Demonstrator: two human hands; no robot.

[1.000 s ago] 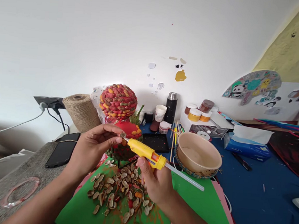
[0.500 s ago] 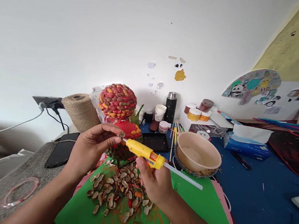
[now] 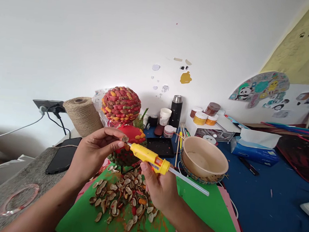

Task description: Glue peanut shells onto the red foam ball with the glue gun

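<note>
Between the thumb and fingers of my left hand (image 3: 94, 150) is a small peanut shell (image 3: 124, 139), its hollow side showing. My right hand (image 3: 161, 187) grips a yellow hot glue gun (image 3: 149, 157), whose nozzle points left at the shell. A clear glue stick (image 3: 189, 182) juts from the gun's back end. Behind my hands stands a red balloon form (image 3: 128, 131) with painted shells around its lower part, partly hidden. Many loose peanut shells (image 3: 115, 195) lie below on green paper (image 3: 197, 213).
A ball covered in painted shells (image 3: 121, 106) stands behind, near a twine spool (image 3: 82, 115). To the right is a beige bowl (image 3: 205, 158). A black phone (image 3: 62, 158) lies left. Paint jars (image 3: 200, 118), a black thermos (image 3: 176, 110) and a tissue pack (image 3: 254, 150) line the back.
The view has shifted very slightly. Both hands hold nearly the same pose, with the glue gun's nozzle still at the peanut shell.
</note>
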